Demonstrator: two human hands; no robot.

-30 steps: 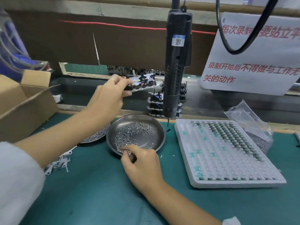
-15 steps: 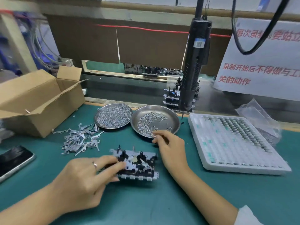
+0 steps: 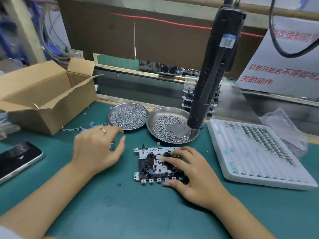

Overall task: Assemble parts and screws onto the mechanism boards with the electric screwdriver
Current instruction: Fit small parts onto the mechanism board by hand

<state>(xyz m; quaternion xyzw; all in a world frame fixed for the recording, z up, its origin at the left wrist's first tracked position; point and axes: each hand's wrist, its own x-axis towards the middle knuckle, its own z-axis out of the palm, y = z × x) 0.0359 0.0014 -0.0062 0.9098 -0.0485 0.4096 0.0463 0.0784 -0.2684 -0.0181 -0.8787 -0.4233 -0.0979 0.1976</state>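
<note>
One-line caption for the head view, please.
Right hand holds black-and-white mechanism board on green mat; left hand hovers beside it.

factory assembly bench: hanging electric screwdriver (image 3: 214, 73), screw trays (image 3: 128, 116), conveyor behind.
</note>
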